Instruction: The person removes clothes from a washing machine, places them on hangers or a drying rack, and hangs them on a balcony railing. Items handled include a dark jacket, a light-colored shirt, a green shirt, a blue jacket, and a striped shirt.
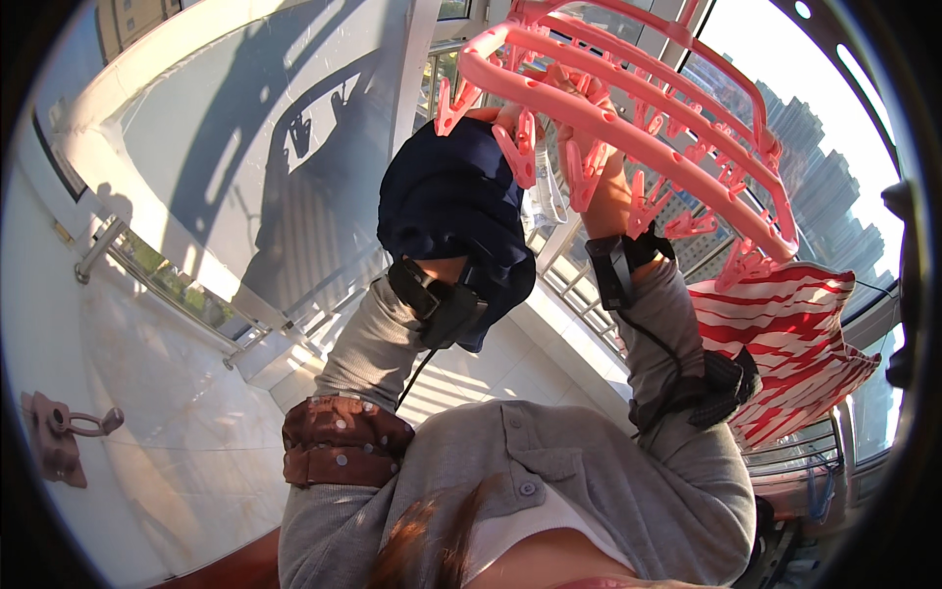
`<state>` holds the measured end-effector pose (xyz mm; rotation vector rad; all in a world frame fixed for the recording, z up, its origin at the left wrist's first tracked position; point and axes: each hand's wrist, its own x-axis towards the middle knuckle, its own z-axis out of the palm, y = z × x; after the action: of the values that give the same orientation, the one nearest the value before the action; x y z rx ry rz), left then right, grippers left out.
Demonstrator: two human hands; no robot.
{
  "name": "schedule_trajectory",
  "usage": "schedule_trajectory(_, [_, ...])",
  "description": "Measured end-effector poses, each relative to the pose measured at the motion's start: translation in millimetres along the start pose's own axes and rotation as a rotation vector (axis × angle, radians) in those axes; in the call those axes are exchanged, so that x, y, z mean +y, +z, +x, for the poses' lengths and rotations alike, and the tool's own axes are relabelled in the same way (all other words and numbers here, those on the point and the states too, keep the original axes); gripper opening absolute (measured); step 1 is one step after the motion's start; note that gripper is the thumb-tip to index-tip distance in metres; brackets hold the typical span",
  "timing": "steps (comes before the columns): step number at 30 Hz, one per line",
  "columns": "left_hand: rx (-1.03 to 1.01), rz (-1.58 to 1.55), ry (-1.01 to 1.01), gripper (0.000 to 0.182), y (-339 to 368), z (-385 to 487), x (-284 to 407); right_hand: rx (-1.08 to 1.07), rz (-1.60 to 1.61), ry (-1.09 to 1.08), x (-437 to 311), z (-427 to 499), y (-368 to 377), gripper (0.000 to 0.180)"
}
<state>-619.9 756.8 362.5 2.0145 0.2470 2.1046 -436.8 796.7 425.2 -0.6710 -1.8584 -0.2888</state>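
A pink plastic clip hanger with rows of pegs spans the upper right, in front of my hands. Navy cloth hangs in folds over my left hand, whose fingertips show at its top edge, gripping it beside a peg. My right hand reaches up behind the hanger's front bar, its fingers curled around a pink peg; the bar partly hides them. Between my hands hangs a small white fabric piece.
A red-and-white striped cloth hangs at the hanger's right end. Window railings run behind my right arm. A crank handle juts from the marble-look wall at left. Wrist devices with black cables sit on both forearms.
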Motion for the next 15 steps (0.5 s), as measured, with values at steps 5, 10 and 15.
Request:
schedule_trajectory(5, [-0.017, -0.012, 0.008, 0.023, 4, 3, 4, -0.097, 0.280, 0.343, 0, -14, -7, 0.041])
schedule_trajectory(10, [-0.123, 0.141, -0.030, 0.030, 0, -14, -2, -0.241, 0.338, 0.365, 1, -20, -10, 0.059])
schedule_trajectory(15, [-0.169, -0.199, -0.334, 0.026, -16, -53, -43, -0.459, 0.192, 0.374, 30, -51, -18, 0.059])
